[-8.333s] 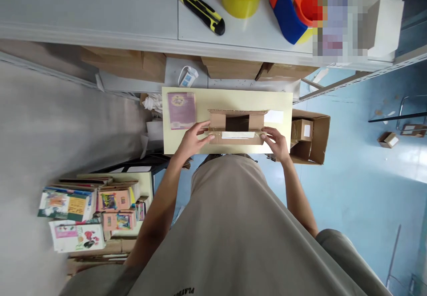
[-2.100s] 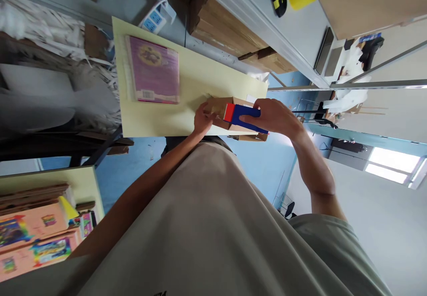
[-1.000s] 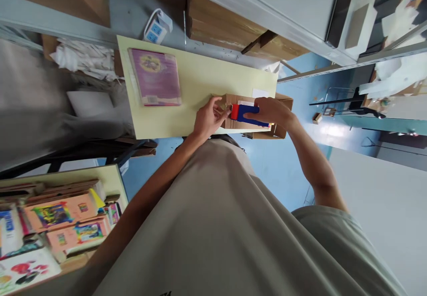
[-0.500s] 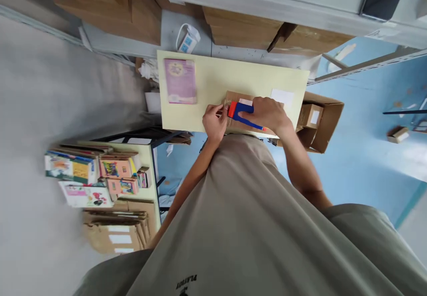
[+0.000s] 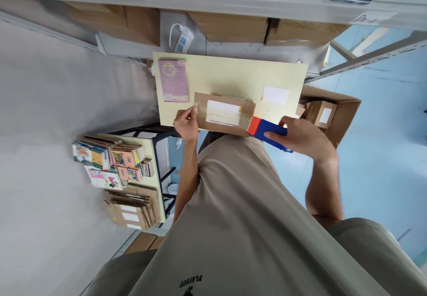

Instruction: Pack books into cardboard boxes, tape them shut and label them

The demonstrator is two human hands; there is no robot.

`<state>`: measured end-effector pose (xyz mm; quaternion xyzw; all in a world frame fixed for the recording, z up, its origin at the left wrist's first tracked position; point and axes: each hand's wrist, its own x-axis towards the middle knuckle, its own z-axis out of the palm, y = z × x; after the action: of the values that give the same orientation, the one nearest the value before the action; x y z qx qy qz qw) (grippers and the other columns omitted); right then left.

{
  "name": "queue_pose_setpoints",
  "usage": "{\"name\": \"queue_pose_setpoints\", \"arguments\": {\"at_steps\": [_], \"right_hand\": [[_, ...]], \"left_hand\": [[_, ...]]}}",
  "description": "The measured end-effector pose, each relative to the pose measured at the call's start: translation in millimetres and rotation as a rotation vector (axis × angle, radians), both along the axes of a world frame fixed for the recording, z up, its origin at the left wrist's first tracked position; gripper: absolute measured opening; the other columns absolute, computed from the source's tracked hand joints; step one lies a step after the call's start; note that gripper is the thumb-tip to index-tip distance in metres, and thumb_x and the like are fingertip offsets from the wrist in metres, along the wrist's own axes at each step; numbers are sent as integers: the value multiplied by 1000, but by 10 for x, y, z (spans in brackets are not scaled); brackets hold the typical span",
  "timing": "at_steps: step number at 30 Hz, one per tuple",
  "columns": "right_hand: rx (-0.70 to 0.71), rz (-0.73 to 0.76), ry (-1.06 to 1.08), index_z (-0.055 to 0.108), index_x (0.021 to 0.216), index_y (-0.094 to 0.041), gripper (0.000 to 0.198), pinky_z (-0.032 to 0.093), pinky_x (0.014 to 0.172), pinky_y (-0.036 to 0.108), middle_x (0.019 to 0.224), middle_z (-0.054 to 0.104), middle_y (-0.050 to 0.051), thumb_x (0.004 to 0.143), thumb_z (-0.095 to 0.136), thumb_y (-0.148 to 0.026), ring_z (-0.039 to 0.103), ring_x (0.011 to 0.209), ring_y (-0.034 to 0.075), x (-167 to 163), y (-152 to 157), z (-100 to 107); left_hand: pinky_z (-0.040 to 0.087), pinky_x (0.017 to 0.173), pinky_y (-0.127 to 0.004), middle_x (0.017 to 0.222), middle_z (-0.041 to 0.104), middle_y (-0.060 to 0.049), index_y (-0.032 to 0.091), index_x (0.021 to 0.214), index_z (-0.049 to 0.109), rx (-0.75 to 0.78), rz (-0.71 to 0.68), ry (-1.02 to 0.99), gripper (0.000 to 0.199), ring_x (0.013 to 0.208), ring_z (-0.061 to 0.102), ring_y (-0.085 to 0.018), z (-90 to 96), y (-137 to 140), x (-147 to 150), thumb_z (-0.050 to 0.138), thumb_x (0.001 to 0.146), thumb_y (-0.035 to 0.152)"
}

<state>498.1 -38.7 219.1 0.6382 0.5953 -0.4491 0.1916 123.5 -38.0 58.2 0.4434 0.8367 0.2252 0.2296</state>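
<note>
A brown cardboard box (image 5: 202, 120) with a white label lies along the near edge of the cream tabletop (image 5: 230, 71). Shiny clear tape shows on both ends of its top. The fingers of my left hand (image 5: 187, 125) pinch the box at its left edge. My right hand (image 5: 305, 138) is wrapped round a blue tape dispenser (image 5: 271, 134) with a red front. The dispenser's red end meets the box's right end, and its back reaches past the table edge. Whether tape runs from it cannot be made out.
A purple booklet (image 5: 173, 80) lies at the table's left, a white paper (image 5: 275, 95) at its right. Behind are a power strip (image 5: 184, 39) and large cartons (image 5: 233, 27). An open carton (image 5: 345, 118) stands at right; a stand with books (image 5: 100, 178) and flattened cardboard is at left.
My right hand has drawn the tape dispenser rightward, from near my left hand to the box's right end, uncovering the label. My left hand remains at the box's left edge.
</note>
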Motion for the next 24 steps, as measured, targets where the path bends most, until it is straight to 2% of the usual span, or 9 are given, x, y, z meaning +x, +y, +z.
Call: {"name": "queue_pose_setpoints", "arguments": {"at_steps": [2,5,8,11,18,21,24], "right_hand": [[-52,-72,-5,79,112,-25,53,51,73,40,76,78,7,106,69,-76,78,78,32,306,-68,9],[-63,-102,-19,77,111,-25,51,49,71,39,75,78,5,104,72,-75,76,74,29,526,-88,-97],[-35,-71,-27,77,107,-25,48,48,71,38,80,80,7,103,73,-72,75,75,28,562,-48,-244],[-66,-66,17,76,106,-24,47,48,71,38,83,81,7,104,74,-71,74,75,27,610,-9,-343],[-151,-32,162,75,124,-24,56,50,72,37,86,83,5,102,75,-76,76,77,27,895,2,-412],[-146,20,113,75,126,-25,55,51,74,38,88,83,6,103,74,-74,77,80,28,881,-8,-441],[-57,82,-12,77,124,-24,52,52,79,40,94,83,10,105,73,-72,78,91,33,765,-34,-493]], "left_hand": [[62,100,-34,99,84,-6,20,106,92,-9,-6,17,17,100,78,-24,13,-6,26,78,107,31],[63,100,-33,98,83,-6,19,105,93,-5,-37,33,17,99,79,-23,-3,-15,99,80,106,30],[63,101,-35,98,82,-6,19,107,93,0,-37,40,16,99,79,-24,-33,-13,146,81,105,28],[64,103,-36,98,81,-7,18,109,93,3,-14,38,15,101,80,-25,-56,-10,155,81,105,28],[66,102,-38,96,80,-7,19,104,91,8,-20,16,18,102,80,-26,-90,-6,144,82,106,34],[66,101,-37,97,80,-7,19,104,91,15,-20,23,16,103,81,-26,-98,-1,145,83,105,33],[65,104,-39,98,81,-8,19,103,91,3,-29,22,15,105,81,-27,-107,-4,166,81,106,30]]}}
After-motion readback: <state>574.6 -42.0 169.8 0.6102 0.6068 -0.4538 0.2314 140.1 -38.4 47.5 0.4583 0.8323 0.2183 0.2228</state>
